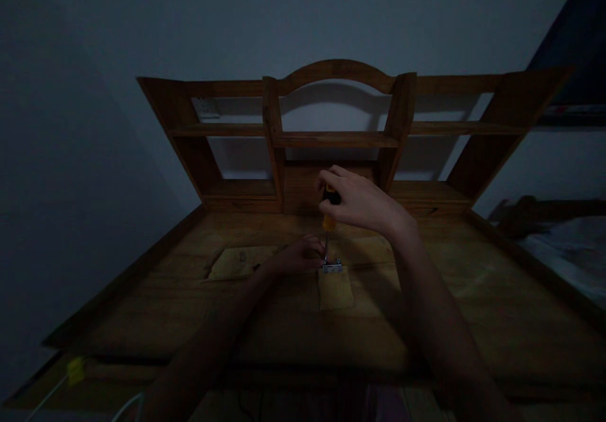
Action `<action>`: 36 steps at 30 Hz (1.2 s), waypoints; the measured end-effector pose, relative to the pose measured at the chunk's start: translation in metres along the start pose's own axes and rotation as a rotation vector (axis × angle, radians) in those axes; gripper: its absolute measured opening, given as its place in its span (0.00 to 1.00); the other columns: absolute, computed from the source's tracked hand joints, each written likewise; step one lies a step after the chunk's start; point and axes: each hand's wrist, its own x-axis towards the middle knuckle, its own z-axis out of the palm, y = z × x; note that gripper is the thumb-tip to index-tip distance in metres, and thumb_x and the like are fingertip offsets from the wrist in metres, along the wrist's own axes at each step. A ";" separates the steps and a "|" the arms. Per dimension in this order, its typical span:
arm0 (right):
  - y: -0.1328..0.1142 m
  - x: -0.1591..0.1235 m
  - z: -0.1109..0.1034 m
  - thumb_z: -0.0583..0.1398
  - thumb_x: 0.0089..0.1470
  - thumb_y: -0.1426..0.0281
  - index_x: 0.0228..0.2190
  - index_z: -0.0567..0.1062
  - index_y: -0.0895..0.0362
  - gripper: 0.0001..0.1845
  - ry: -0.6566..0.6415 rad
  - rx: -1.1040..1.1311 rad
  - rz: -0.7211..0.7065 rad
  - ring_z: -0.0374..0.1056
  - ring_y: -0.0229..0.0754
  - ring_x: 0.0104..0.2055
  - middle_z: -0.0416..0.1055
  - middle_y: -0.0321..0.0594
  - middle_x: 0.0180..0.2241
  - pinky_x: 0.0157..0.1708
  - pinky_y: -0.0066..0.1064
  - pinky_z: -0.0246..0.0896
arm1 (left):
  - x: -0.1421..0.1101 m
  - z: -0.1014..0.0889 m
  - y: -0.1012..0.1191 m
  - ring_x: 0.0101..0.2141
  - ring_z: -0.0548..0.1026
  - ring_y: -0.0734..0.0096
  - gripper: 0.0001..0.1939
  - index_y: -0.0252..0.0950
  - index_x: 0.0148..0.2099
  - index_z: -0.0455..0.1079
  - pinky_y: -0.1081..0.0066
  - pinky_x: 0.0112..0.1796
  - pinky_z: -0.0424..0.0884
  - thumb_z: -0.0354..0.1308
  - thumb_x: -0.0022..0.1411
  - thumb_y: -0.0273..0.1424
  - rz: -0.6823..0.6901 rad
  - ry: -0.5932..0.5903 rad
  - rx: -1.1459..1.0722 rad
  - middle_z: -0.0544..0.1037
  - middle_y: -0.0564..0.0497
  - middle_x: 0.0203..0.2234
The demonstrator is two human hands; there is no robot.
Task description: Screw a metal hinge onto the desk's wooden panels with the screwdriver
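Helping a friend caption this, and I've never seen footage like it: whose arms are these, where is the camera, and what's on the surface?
No machine here: these are a person's bare arms, seen by one camera worn on the head, looking forward and down. The right hand grips a yellow and black screwdriver, pointing down at a small metal fitting, perhaps a hinge. The left hand is by the tip; whether it pinches anything is too dark to tell. The fitting is at the far edge of a small pale board on a wooden tabletop. Another pale piece lies to the left. Wooden shelving stands behind.
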 end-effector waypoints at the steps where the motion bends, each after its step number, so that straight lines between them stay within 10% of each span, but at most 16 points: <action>1: 0.000 0.000 0.000 0.57 0.57 0.64 0.40 0.69 0.55 0.10 0.006 -0.013 0.010 0.68 0.46 0.42 0.71 0.42 0.42 0.41 0.34 0.57 | 0.000 0.000 0.000 0.47 0.71 0.62 0.13 0.34 0.41 0.75 0.63 0.52 0.63 0.58 0.66 0.39 0.004 0.001 0.001 0.76 0.46 0.41; 36: -0.002 -0.002 0.001 0.56 0.59 0.61 0.43 0.67 0.54 0.13 0.027 -0.037 0.032 0.68 0.49 0.45 0.71 0.43 0.44 0.43 0.38 0.57 | -0.001 0.001 -0.002 0.47 0.71 0.62 0.12 0.36 0.40 0.76 0.61 0.52 0.64 0.59 0.65 0.40 -0.024 0.010 0.000 0.76 0.46 0.41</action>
